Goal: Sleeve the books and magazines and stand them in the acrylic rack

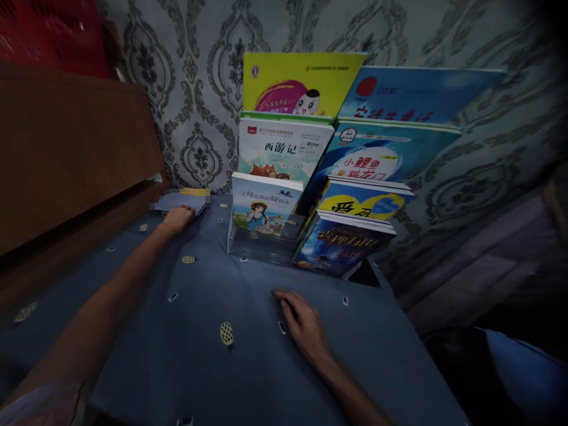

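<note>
My left hand (177,218) reaches far forward and rests on a flat stack of books (189,200) lying at the back left of the table; its fingers curl over the near edge of the top grey-blue book, and whether it grips is unclear. My right hand (302,322) lies palm down on the blue tablecloth (213,367), fingers loosely spread, holding nothing. Beyond it a clear tiered stand (261,244) against the wall shows several children's books, the nearest being a pale book with a girl on its cover (265,204) and a dark blue book (341,245).
A brown wooden board (66,148) runs along the left side. Patterned grey wallpaper (195,89) backs the table. The table's right edge drops off near a dark gap, with blue fabric (523,367) at the lower right.
</note>
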The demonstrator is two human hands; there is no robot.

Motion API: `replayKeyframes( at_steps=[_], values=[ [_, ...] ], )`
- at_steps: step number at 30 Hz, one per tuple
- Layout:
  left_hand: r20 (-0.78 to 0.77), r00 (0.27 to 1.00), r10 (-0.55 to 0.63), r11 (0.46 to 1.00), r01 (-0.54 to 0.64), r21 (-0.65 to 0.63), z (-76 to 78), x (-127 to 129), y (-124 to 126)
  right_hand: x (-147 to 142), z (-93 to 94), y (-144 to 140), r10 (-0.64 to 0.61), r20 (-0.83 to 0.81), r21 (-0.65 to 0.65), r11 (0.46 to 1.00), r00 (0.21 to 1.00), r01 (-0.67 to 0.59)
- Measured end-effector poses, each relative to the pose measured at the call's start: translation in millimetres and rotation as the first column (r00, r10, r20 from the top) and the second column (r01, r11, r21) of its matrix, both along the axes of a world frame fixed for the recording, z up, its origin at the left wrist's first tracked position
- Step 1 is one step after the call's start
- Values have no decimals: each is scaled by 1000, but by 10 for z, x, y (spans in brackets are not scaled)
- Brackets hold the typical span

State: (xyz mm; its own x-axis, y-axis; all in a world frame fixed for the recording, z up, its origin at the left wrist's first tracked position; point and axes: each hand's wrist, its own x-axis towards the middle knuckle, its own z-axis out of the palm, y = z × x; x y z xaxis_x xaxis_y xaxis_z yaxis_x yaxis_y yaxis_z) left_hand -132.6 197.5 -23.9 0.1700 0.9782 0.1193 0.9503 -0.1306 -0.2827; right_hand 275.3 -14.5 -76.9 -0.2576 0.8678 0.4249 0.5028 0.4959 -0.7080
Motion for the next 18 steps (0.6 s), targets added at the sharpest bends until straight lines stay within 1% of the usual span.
replayKeyframes(
  at_steps=[4,7,13,18],
  values=[
    [-5,1000,-29,999,29,-32,36,-47,2,8,-30,6,-5,1,-8,1000,1000,5],
    [-3,1000,-22,999,22,-27,41,-55,-19,11,-56,13,-8,8,-7,1000,1000,8],
    [32,999,-7,1000,7,18,-49,-22,-44,-1,-35,17,4,-5,2,1000,1000,-4],
    [40,999,13,999,-14,29,-107,0,10,1,1,7,7,0,-11,1000,1000,-7]
  ],
)
